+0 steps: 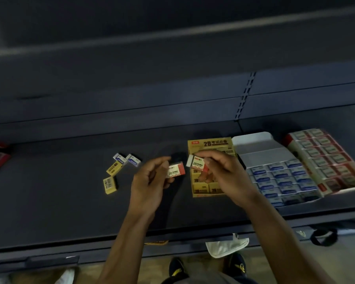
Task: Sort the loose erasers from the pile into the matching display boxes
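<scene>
Left of centre on the dark shelf [49, 191]: four loose erasers [113, 168], two blue-and-white, two yellow. At centre: left hand [150, 181] curled round a red-and-white 2B eraser [175, 170]. Just right of it: right hand [223, 173] pinching a second 2B eraser [196, 161] over the yellow display box [209, 143]. Further right: blue display box [283, 179], then red display box [324, 158], both stocked.

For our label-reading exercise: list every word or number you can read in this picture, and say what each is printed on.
"2B": lid of the yellow display box.
"2B": first red eraser, pinched by the right hand.
"2B": second red eraser, held by the left hand.
Too blurred to read: smaller print on these, the loose erasers, the blue box and the red box.
</scene>
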`<control>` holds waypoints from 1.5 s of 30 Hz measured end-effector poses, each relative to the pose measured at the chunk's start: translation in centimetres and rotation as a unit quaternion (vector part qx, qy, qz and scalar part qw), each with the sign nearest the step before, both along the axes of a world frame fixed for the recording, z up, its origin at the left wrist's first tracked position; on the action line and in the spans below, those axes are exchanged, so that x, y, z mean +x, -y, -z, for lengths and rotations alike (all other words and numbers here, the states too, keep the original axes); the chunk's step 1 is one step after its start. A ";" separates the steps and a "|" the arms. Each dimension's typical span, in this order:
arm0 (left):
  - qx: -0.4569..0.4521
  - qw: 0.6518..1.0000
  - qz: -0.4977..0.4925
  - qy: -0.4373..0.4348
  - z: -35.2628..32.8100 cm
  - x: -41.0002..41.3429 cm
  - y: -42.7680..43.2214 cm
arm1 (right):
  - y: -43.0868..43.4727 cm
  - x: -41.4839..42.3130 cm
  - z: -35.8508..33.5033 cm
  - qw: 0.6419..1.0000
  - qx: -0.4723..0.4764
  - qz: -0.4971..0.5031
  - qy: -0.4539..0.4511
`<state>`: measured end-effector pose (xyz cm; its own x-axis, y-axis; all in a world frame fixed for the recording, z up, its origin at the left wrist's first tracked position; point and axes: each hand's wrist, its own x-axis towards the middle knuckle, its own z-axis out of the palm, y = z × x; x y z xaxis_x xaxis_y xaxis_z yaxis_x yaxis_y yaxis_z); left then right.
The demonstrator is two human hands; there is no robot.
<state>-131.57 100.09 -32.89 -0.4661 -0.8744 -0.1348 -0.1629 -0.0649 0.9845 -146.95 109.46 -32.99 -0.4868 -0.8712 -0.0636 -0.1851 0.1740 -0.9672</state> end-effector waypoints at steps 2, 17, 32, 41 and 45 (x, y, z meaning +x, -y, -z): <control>0.005 1.000 0.012 -0.004 -0.1 -0.9 -0.7 | -0.9 -1.0 0.1 1.000 -0.003 -0.015 0.000; -0.004 0.988 0.150 0.038 -0.3 -7.2 -4.9 | -6.9 -8.1 0.4 0.993 0.022 -0.032 -0.111; -0.084 0.977 0.172 0.092 -0.1 -16.0 -11.4 | -16.0 -16.5 -0.7 0.968 0.067 0.042 -0.237; -0.132 0.965 0.202 0.102 0.2 -19.5 -16.0 | -21.5 -22.1 0.7 0.923 0.151 0.122 -0.332; -0.149 0.957 0.220 0.113 0.5 -20.5 -17.6 | -22.3 -22.9 1.6 0.915 0.187 0.101 -0.343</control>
<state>-152.11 117.67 -33.38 -0.7864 -0.6157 -0.0503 -0.3210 0.3378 0.8848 -169.87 131.78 -34.63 -0.6728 -0.7386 0.0420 -0.6533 0.5665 -0.5023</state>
